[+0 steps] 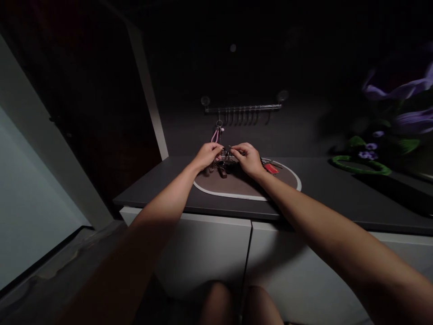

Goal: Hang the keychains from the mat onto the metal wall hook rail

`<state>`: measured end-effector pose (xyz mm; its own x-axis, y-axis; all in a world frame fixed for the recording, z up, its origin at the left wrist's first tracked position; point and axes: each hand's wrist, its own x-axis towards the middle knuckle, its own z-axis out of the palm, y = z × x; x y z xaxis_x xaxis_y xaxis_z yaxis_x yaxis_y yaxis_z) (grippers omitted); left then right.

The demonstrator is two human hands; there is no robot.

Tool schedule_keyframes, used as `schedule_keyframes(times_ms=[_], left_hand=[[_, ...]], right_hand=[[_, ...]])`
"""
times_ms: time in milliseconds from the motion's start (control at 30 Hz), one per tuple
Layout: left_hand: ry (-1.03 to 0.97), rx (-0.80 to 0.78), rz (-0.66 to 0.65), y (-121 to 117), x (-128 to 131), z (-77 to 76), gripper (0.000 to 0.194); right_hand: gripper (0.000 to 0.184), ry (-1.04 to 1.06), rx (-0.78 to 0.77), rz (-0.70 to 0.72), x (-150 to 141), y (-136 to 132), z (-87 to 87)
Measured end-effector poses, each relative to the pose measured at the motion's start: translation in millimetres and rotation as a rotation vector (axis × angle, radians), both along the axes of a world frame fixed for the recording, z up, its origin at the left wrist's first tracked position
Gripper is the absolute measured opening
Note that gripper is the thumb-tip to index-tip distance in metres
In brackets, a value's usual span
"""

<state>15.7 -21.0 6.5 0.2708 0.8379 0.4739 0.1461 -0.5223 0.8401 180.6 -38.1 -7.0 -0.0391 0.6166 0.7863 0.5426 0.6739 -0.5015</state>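
My left hand (209, 155) and my right hand (248, 158) meet above a brown oval mat (237, 187) with a white rim. Between their pinched fingertips is a bunch of keys (227, 154), small and dark, with a brown fob (222, 172) hanging below. Which part each hand grips is hard to make out. Behind my right hand, a red tag (271, 169) lies on the mat beside other keys. Just behind my left hand, a pink strap (215, 134) with a ring hangs from a clear hook rail (243, 109).
The mat lies on a dark countertop (158, 180) above white cabinet doors (209, 246). Purple flowers (368, 151) and a green ring-shaped piece (360, 167) stand at the right. Several hooks line the rail on the dark wall. A door frame (145, 81) rises at the left.
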Motion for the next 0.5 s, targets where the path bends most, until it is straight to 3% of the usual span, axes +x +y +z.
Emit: schedule_keyframes(times_ms=[267,500], left_hand=[[0.031,-0.032,-0.055,-0.3,-0.5,-1.9,0.018],[0.131,0.075,-0.039,1.3,-3.5,-3.7,0.021]], right_hand=[[0.019,0.057,0.002,0.068,3.8,4.1,2.3],[0.024,0.145,-0.111,0.192,2.3,4.9,1.0]])
